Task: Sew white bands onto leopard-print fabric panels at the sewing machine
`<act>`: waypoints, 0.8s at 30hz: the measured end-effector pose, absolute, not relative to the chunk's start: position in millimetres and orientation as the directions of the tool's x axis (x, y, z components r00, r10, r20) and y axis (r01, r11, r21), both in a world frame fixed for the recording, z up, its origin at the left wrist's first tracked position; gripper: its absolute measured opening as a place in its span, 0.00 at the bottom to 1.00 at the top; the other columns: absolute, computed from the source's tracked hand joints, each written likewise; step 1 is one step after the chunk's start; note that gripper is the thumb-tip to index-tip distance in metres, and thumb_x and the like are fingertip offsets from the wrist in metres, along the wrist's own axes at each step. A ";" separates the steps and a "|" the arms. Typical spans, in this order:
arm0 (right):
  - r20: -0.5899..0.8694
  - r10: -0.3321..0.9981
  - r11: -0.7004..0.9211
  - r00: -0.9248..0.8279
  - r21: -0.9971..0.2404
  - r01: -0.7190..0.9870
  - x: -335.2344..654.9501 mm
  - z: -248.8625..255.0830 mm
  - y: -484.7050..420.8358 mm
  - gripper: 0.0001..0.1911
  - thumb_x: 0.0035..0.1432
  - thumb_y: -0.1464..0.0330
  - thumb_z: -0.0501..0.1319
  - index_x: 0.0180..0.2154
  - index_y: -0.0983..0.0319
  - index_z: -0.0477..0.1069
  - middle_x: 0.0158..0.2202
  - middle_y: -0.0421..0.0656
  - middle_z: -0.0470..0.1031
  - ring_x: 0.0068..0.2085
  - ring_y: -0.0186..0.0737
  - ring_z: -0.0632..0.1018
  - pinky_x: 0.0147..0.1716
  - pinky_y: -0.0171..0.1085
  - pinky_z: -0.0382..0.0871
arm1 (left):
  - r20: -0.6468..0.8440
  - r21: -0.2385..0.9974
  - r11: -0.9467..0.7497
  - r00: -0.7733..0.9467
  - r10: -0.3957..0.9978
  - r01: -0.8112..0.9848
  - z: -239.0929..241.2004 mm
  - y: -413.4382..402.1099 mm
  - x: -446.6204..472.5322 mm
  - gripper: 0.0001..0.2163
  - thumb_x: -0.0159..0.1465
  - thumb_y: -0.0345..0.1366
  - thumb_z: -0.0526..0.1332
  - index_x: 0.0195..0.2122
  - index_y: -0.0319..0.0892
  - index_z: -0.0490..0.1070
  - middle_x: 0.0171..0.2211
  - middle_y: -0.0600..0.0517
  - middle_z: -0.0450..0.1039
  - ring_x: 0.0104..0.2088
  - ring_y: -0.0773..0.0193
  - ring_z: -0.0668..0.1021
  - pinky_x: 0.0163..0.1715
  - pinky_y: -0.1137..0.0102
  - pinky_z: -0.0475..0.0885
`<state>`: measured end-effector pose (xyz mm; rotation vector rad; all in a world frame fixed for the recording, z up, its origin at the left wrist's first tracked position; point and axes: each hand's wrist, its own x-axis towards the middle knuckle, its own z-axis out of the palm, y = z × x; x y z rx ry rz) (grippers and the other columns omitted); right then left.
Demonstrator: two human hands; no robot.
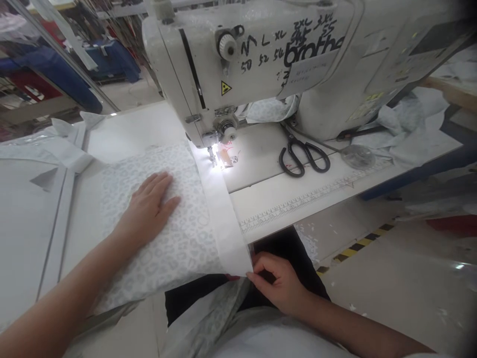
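Note:
A pale fabric piece with a grey leopard print lies over the sewing table, and a plain white band runs along its right side. On the print, my left hand rests flat with the fingers stretched out. My right hand pinches the near corner of the white band at the table's front edge. The far end of the band reaches the lit presser foot of the white sewing machine. Whether the foot is pressed down on the cloth I cannot tell.
Black-handled scissors lie right of the needle, beyond a ruler strip on the table front. Bunched fabric sits at the right end. At left stands a white board. A striped floor tape shows below.

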<state>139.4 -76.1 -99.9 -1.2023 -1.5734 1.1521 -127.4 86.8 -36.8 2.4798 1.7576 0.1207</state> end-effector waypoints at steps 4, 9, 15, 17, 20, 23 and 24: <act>0.206 0.943 0.288 -0.260 -0.897 0.336 141.8 -99.6 -75.6 0.05 0.59 0.70 0.55 0.30 0.62 0.65 0.24 0.38 0.68 0.25 0.32 0.69 0.25 0.31 0.64 | 0.004 0.123 -0.357 0.359 0.933 0.926 -34.7 89.9 -130.5 0.25 0.65 0.47 0.45 0.61 0.43 0.50 0.63 0.49 0.49 0.63 0.54 0.51 0.60 0.55 0.50; 0.402 0.769 0.593 -0.497 -0.737 0.322 150.6 -96.4 -69.8 0.14 0.60 0.77 0.49 0.46 0.64 0.65 0.32 0.46 0.74 0.34 0.37 0.73 0.35 0.37 0.70 | 0.081 0.199 -0.410 0.402 0.912 0.890 -26.5 64.5 -101.8 0.22 0.65 0.44 0.47 0.59 0.41 0.55 0.60 0.47 0.55 0.63 0.54 0.53 0.60 0.54 0.53; 0.502 0.640 0.751 -0.582 -0.567 0.338 154.8 -81.8 -58.5 0.11 0.60 0.78 0.51 0.42 0.67 0.68 0.32 0.47 0.75 0.35 0.38 0.73 0.36 0.37 0.71 | 0.088 0.405 -0.527 0.542 0.836 0.747 -34.5 23.3 -60.5 0.18 0.64 0.42 0.52 0.54 0.44 0.62 0.57 0.48 0.61 0.60 0.54 0.59 0.56 0.53 0.61; 0.486 0.627 0.762 -0.609 -0.546 0.349 155.0 -72.3 -56.5 0.08 0.60 0.77 0.53 0.39 0.66 0.70 0.30 0.45 0.74 0.34 0.38 0.73 0.35 0.38 0.70 | 0.050 0.356 -0.536 0.557 0.829 0.766 -37.5 19.0 -60.1 0.20 0.64 0.43 0.53 0.56 0.45 0.60 0.59 0.48 0.59 0.61 0.51 0.57 0.56 0.49 0.59; 0.462 0.647 0.737 -0.607 -0.582 0.343 154.8 -60.1 -54.6 0.07 0.60 0.77 0.54 0.37 0.65 0.70 0.33 0.46 0.75 0.40 0.41 0.72 0.42 0.40 0.69 | -0.022 0.322 -0.516 0.552 0.834 0.793 -36.4 16.1 -64.1 0.22 0.64 0.45 0.52 0.58 0.47 0.57 0.61 0.48 0.55 0.61 0.47 0.56 0.54 0.44 0.58; 0.453 0.664 0.705 -0.594 -0.645 0.295 153.0 -54.3 -48.6 0.08 0.60 0.77 0.54 0.37 0.64 0.70 0.33 0.46 0.74 0.40 0.40 0.72 0.43 0.38 0.69 | -0.061 0.302 -0.519 0.560 0.826 0.799 -32.5 17.8 -66.2 0.23 0.64 0.45 0.51 0.59 0.47 0.55 0.62 0.48 0.52 0.62 0.47 0.55 0.53 0.43 0.58; 0.449 0.669 0.697 -0.593 -0.657 0.288 151.9 -53.2 -44.9 0.08 0.60 0.78 0.53 0.37 0.64 0.69 0.33 0.46 0.74 0.39 0.40 0.72 0.41 0.38 0.69 | -0.066 0.294 -0.520 0.560 0.826 0.802 -31.5 20.3 -66.4 0.23 0.64 0.46 0.51 0.59 0.47 0.55 0.62 0.49 0.52 0.62 0.47 0.54 0.53 0.43 0.57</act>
